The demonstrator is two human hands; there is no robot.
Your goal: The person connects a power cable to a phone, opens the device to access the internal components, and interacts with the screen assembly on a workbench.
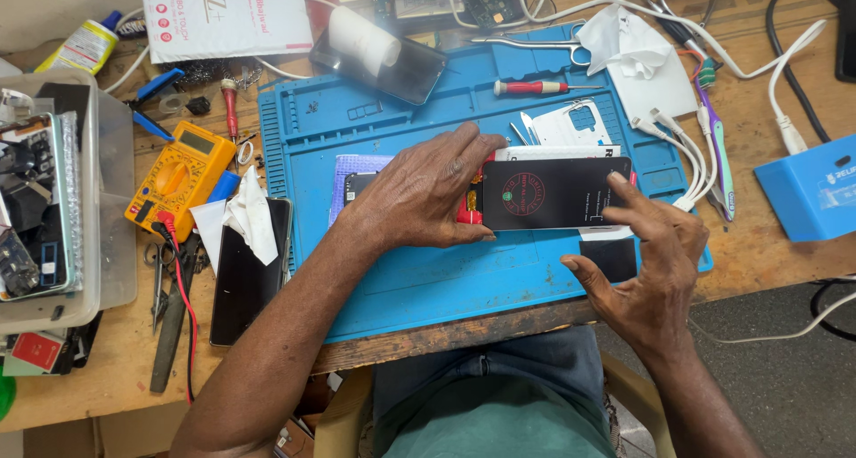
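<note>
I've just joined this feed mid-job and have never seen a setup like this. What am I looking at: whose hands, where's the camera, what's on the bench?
There is no machine here: a person works with bare hands, and the one camera sits on their head, looking down. The left hand presses flat on a black phone screen panel lying on a blue work mat. The right hand touches the panel's right edge with a fingertip. Neither hand grips a tool. Around them: a yellow multimeter to the left, a red-handled screwdriver, tweezers, white cables, and a dark phone under a white tissue on the wooden bench.
</note>
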